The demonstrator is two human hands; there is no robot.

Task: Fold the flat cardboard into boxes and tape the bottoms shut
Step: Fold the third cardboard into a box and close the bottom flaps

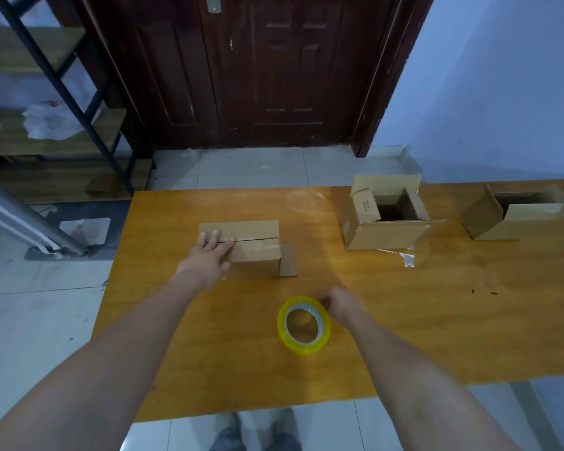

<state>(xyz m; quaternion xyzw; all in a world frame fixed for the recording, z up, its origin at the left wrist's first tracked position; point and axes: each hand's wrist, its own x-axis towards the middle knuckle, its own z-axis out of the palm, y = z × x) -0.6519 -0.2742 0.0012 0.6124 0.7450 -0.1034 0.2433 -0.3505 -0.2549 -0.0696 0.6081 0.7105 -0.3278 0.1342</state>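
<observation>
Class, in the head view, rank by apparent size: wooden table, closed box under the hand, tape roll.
1. Orange wooden table
2. Closed brown cardboard box
3. Yellow tape roll, though it sits nearer the camera

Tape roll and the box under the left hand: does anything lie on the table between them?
No. In the head view, only bare wooden table separates the yellow tape roll from the closed box pressed by the left hand.

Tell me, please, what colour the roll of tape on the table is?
Translucent yellow with a white inner core; the tape roll shows in the head view.
</observation>
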